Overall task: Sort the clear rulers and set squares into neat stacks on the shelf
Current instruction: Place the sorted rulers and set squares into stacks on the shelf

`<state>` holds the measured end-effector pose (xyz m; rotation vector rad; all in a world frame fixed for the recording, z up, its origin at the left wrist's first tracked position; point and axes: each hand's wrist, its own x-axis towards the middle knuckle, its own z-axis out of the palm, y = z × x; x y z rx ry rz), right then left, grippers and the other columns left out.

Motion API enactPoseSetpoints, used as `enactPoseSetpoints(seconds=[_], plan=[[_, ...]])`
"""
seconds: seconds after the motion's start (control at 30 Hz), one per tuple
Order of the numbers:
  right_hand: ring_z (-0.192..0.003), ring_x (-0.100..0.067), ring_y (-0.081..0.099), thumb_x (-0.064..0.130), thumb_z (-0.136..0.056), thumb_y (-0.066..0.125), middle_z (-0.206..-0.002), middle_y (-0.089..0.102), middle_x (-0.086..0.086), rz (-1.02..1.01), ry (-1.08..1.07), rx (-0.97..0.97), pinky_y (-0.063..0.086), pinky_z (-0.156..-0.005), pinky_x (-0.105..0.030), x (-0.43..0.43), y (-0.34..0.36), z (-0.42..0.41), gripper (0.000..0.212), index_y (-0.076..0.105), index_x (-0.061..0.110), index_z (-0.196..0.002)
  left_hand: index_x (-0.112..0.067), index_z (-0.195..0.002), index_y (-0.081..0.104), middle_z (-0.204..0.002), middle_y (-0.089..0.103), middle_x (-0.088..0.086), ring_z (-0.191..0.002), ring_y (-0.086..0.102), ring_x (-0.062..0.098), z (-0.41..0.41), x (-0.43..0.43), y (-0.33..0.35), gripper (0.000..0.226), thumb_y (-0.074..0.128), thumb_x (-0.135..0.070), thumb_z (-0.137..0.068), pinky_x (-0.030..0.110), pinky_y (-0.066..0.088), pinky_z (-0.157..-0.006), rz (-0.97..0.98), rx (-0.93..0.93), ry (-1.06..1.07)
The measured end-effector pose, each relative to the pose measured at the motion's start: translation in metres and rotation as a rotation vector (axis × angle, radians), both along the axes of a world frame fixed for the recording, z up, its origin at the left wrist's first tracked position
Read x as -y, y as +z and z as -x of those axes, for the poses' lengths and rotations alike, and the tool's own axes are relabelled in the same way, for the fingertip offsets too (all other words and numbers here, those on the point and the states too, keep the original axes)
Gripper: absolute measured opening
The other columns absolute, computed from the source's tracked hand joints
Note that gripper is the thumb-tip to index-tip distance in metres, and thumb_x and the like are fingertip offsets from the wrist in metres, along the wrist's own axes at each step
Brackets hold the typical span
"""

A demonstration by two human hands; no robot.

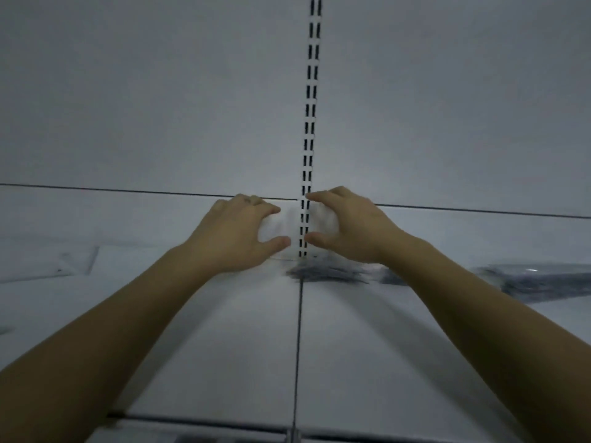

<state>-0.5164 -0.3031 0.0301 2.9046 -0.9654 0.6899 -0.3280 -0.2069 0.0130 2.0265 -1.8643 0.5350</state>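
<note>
**A:** Two hands, one item. Left hand (236, 231) and right hand (348, 228) each clasp an end of the clear bundle (287, 223), thumbs at the lower edge and fingers curled over the upper one.

**B:** Location?

**A:** Far end of the shelf (224, 330), in front of the slotted upright (309, 123). The slots read straight through the plastic. Lower edge is near the shelf surface; contact or not, cannot tell. Rulers or set squares, cannot tell either: blurred.

**B:** Other stock?

**A:** Grey pile (329, 274) just under the right hand. Second pile (540, 282) well apart to the right. One flat clear piece (48, 260) far left.

**B:** Step in hand, your reading?

**A:** Squaring the bundle, I judge, before laying it down. To do it well:
- Grip evenly at both ends so the sheets do not fan.
- Tap the long edge on the shelf until the edges line up.
- Lower it flat without loosening one side first.
- Press lightly from the top as the fingers come away, since clear plastic on clear plastic will likely slide.

**B:** Risk?

**A:** Landing it askew on the grey pile, or mixing kinds. Check the shape against that pile before committing.
</note>
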Motion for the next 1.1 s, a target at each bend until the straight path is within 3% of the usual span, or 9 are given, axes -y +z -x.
enactPoseSetpoints(seconds=[0.23,0.37,0.53,0.63,0.7,0.77,0.83,0.97,1.1], plan=[[-0.129,-0.023,0.042,0.057,-0.083,0.062,-0.148,0.035,-0.002,-0.027,0.178,-0.071,0.034,-0.109,-0.042,-0.049,0.012,-0.089,0.078,0.028,0.032,-0.148,-0.037,-0.138,0.043,-0.145,0.043,-0.008,-0.135,0.035,0.016,-0.084,-0.089,0.015,0.069,0.051,-0.072,-0.078,0.043,0.03,-0.111,-0.242,-0.125,0.151],[-0.131,-0.024,0.041,0.057,-0.085,0.06,-0.148,0.034,-0.003,-0.073,0.286,-0.103,0.034,-0.109,-0.041,-0.082,0.008,-0.149,0.074,0.029,0.03,-0.147,-0.038,-0.136,0.045,-0.142,0.045,-0.01,-0.13,0.04,0.014,-0.129,-0.146,0.014,0.066,0.057,-0.067,-0.078,0.034,0.033,-0.108,-0.316,-0.203,0.25],[-0.131,-0.025,0.041,0.053,-0.089,0.056,-0.147,0.036,-0.005,-0.105,0.379,-0.233,0.035,-0.107,-0.04,-0.119,-0.007,-0.216,0.064,0.035,0.028,-0.145,-0.034,-0.126,0.055,-0.127,0.058,-0.01,-0.11,0.051,0.009,-0.168,-0.207,0.002,0.036,0.06,-0.039,-0.09,0.027,0.042,-0.098,-0.325,-0.208,0.312],[-0.131,-0.026,0.04,0.048,-0.092,0.054,-0.146,0.04,-0.006,-0.115,0.426,-0.293,0.033,-0.106,-0.037,-0.137,-0.016,-0.25,0.056,0.039,0.026,-0.142,-0.036,-0.119,0.061,-0.129,0.057,-0.011,-0.113,0.049,0.008,-0.183,-0.236,-0.007,0.027,0.055,-0.04,-0.093,0.03,0.04,-0.103,-0.371,-0.236,0.317],[-0.131,-0.026,0.04,0.044,-0.094,0.052,-0.146,0.041,-0.006,-0.115,0.441,-0.312,0.032,-0.105,-0.036,-0.147,-0.023,-0.271,0.052,0.042,0.025,-0.141,-0.039,-0.119,0.061,-0.131,0.054,-0.014,-0.116,0.047,0.008,-0.19,-0.254,-0.013,0.04,0.05,-0.06,-0.087,0.031,0.036,-0.105,-0.435,-0.293,0.332],[-0.132,-0.026,0.04,0.041,-0.096,0.05,-0.146,0.042,-0.005,-0.117,0.437,-0.322,0.032,-0.107,-0.036,-0.154,-0.031,-0.292,0.048,0.044,0.024,-0.14,-0.04,-0.123,0.058,-0.132,0.052,-0.017,-0.116,0.046,0.004,-0.197,-0.27,-0.019,0.081,0.035,-0.09,-0.063,0.027,0.035,-0.104,-0.485,-0.34,0.31],[-0.134,-0.024,0.038,0.039,-0.098,0.045,-0.148,0.042,-0.002,-0.116,0.411,-0.332,0.031,-0.11,-0.039,-0.16,-0.039,-0.311,0.045,0.044,0.025,-0.14,-0.041,-0.131,0.051,-0.138,0.047,-0.018,-0.118,0.042,0.001,-0.21,-0.284,-0.026,0.105,0.024,-0.099,-0.048,0.023,0.033,-0.103,-0.512,-0.335,0.258],[-0.136,-0.026,0.036,0.027,-0.1,0.036,-0.149,0.041,-0.003,-0.107,0.371,-0.389,0.029,-0.112,-0.045,-0.168,-0.052,-0.336,0.042,0.043,0.023,-0.141,-0.04,-0.138,0.043,-0.141,0.039,-0.02,-0.121,0.035,0.0,-0.226,-0.305,-0.026,0.092,0.047,-0.084,-0.057,0.018,0.027,-0.102,-0.542,-0.311,0.23],[-0.128,-0.028,0.043,0.025,-0.1,0.036,-0.14,0.047,-0.006,-0.05,0.345,-0.448,0.033,-0.108,-0.044,-0.179,-0.051,-0.341,0.038,0.051,0.019,-0.135,-0.038,-0.137,0.046,-0.14,0.043,-0.017,-0.123,0.039,0.005,-0.252,-0.317,-0.029,0.061,0.069,-0.047,-0.081,0.021,0.03,-0.105,-0.498,-0.301,0.229]])
